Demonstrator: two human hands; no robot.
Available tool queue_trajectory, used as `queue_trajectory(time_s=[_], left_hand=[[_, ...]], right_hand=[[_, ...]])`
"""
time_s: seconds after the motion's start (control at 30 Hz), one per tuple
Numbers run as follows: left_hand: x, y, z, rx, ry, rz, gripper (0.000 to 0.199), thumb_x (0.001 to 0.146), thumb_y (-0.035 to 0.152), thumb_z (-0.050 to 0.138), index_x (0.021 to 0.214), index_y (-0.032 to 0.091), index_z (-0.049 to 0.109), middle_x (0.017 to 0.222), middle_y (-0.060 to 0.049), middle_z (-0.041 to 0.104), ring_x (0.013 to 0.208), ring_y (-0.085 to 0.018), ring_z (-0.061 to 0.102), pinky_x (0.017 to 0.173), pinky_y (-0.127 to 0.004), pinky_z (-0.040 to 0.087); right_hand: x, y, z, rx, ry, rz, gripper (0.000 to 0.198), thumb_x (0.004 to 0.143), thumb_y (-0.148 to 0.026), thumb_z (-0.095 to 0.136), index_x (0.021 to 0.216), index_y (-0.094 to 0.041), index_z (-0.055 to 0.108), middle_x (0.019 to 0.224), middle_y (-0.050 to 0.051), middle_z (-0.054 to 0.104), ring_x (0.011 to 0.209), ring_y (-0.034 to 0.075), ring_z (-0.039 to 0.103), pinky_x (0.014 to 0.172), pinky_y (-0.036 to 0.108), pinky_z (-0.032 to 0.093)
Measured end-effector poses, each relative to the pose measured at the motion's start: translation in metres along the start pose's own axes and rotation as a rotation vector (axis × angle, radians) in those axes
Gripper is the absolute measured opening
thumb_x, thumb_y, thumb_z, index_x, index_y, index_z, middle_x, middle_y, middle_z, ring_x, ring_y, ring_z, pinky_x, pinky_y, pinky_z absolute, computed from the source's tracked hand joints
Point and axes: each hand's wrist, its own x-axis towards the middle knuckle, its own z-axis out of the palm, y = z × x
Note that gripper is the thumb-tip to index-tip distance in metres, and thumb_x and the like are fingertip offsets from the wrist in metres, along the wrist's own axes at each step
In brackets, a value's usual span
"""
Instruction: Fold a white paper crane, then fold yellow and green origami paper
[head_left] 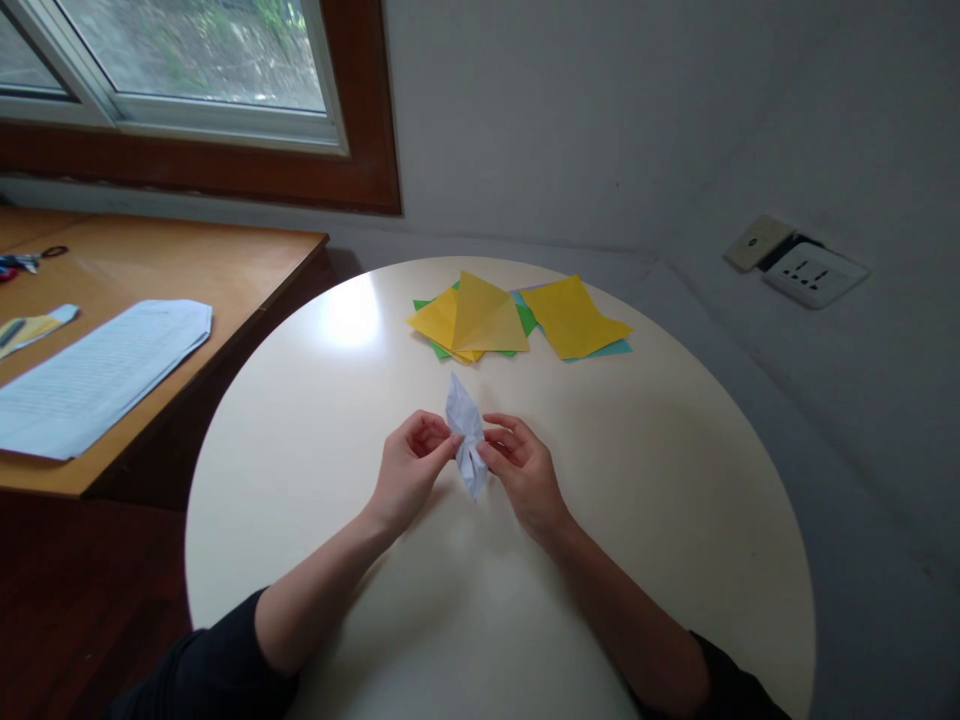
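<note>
Between my two hands is a piece of white folded paper [465, 412], creased, pinched narrow at its middle and pointed at both ends. My left hand [414, 460] grips its left side at the waist, thumb on top and fingers curled. On the opposite side my right hand [525, 468] pinches the same waist between thumb and fingers. The paper is held a little above the round white table [300, 520]. Fingertips behind the paper are partly hidden.
Yellow paper sheets [487, 315] overlap green ones at the table's far side. Beside them, another yellow sheet [574, 312] lies over blue paper. A wooden desk [247, 262] at left bears a stack of printed papers [112, 370] and scissors [30, 262]. A wall socket [814, 272] is at right.
</note>
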Motion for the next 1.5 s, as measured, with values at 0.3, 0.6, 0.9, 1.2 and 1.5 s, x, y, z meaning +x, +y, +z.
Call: queue_trajectory(time_s=[0.3,0.6,0.9,1.2,1.5], left_hand=[[0.0013,-0.0004,-0.0002,0.054,0.068,0.042,0.019,0.069,0.027,0.068,0.067,0.016,0.052,0.064,0.003,0.054,0.060,-0.010,0.051,0.056,-0.023,0.043],[0.0011,-0.0034,-0.0001,0.026,0.078,0.033,0.020,0.069,0.026,0.068,0.067,0.016,0.051,0.065,0.003,0.054,0.061,-0.010,0.054,0.059,-0.024,0.047],[0.0014,-0.0042,0.0000,-0.003,0.115,0.048,0.021,0.068,0.027,0.069,0.068,0.016,0.051,0.065,0.003,0.055,0.061,-0.010,0.056,0.059,-0.023,0.046],[0.0020,-0.0045,-0.0005,-0.011,0.159,0.061,0.023,0.067,0.029,0.071,0.066,0.016,0.052,0.064,0.003,0.053,0.061,-0.010,0.054,0.059,-0.023,0.046],[0.0020,-0.0059,0.0003,-0.032,0.179,0.044,0.023,0.067,0.028,0.071,0.065,0.016,0.052,0.062,0.004,0.053,0.060,-0.009,0.054,0.059,-0.023,0.046]], right_hand=[[0.0003,0.0015,-0.0003,-0.037,-0.144,0.084,0.051,0.067,-0.031,0.070,0.112,-0.022,0.047,0.083,0.001,0.068,0.066,0.013,0.061,0.056,0.024,0.046],[0.0007,0.0007,0.0021,-0.040,-0.109,0.072,0.056,0.066,-0.031,0.071,0.115,-0.021,0.044,0.078,0.000,0.067,0.069,0.014,0.063,0.063,0.028,0.047],[-0.0001,-0.0001,0.0042,-0.048,-0.129,0.090,0.060,0.065,-0.030,0.071,0.116,-0.020,0.042,0.075,-0.002,0.067,0.069,0.013,0.062,0.067,0.028,0.047],[-0.0017,-0.0010,0.0039,-0.143,-0.117,0.063,0.056,0.067,-0.031,0.067,0.117,-0.020,0.042,0.064,-0.006,0.060,0.058,0.011,0.055,0.059,0.026,0.042],[-0.0023,0.0000,0.0026,-0.218,-0.161,0.004,0.048,0.073,-0.031,0.060,0.116,-0.019,0.042,0.058,-0.009,0.049,0.054,0.010,0.047,0.055,0.024,0.038]])
